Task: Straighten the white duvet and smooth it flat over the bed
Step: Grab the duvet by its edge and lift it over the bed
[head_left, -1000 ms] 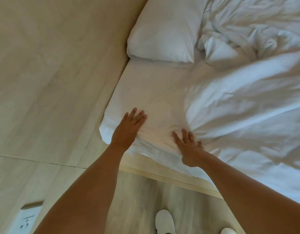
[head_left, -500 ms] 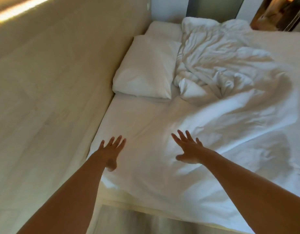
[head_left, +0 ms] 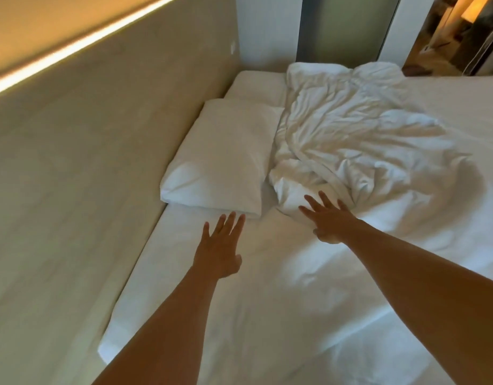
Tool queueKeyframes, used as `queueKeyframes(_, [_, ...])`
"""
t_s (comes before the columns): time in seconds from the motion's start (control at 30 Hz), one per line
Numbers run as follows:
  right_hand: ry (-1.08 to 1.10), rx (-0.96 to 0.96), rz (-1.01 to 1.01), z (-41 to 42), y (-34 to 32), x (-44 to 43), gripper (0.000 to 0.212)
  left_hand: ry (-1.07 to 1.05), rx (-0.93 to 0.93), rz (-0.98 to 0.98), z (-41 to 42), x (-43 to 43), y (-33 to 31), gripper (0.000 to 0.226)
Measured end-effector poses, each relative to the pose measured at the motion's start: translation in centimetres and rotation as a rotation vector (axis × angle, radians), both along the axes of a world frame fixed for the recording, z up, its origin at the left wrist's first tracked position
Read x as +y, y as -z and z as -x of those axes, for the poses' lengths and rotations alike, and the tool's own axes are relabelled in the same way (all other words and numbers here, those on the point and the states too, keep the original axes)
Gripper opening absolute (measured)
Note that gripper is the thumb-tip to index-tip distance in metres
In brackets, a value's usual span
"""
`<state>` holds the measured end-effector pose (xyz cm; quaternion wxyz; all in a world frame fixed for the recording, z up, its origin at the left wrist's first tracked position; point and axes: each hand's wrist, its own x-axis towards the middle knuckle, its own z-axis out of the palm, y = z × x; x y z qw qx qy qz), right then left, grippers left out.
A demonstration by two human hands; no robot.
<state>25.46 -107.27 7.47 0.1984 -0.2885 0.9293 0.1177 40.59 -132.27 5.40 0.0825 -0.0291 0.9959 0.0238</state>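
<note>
Head camera is looking down along two bare arms that are reaching over a white bed (head_left: 134, 295) running beside a pale wood-look wall panel (head_left: 101, 162) with a glowing light strip (head_left: 73, 48) along its top. The left hand (head_left: 219, 251) is hovering low over, or lightly touching, the flat white cover just short of the near corner of a pillow (head_left: 223, 165); its grip is apart, fingers straight and holding nothing. The right hand (head_left: 330, 220) is stretching further up the bed, its grip also apart, fingers fanned out, with the fingertips lying over a folded-back corner of the duvet (head_left: 350, 140); whether they are pressing on it cannot be told. The duvet is lying bunched in a deeply creased heap in the upper middle of the bed, just beside the pillow and running up toward a second pillow (head_left: 256, 83) at the far end. Nearer the person the white cover is looking mostly flat, with only shallow ripples, though it is unclear where duvet is ending and sheet is beginning. Judging by this, the task is looking partly done: the near side is lying smooth, while the crumpled heap and its turned-over corner are waiting to be pulled straight and pressed flat.
</note>
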Motion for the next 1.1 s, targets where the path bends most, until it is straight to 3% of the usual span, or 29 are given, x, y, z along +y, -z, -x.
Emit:
queueKeyframes(0.37, [-0.372,0.224,-0.077,10.5,6.8,-5.4,0.085,-0.125,-0.071,-0.045,9.0,3.2,9.3,0.096])
queueKeyframes(0.57, [-0.201,0.065,-0.129,13.2,11.6,-9.2,0.078,-0.282,-0.126,-0.212,11.7,3.1,14.2,0.114])
queueKeyframes(0.7, [-0.146,-0.105,-0.211,14.6,17.2,-9.6,0.121,-0.368,-0.140,-0.313,11.4,3.1,19.5,0.124])
queueKeyframes(0.8, [-0.153,-0.171,-0.199,16.8,20.8,-9.6,0.140,-0.380,-0.088,-0.280,11.7,2.3,23.1,0.129])
queueKeyframes(1.1, [-0.060,-0.173,-0.229,18.5,23.1,-11.2,0.162,-0.330,-0.117,-0.307,14.1,1.0,24.6,0.141])
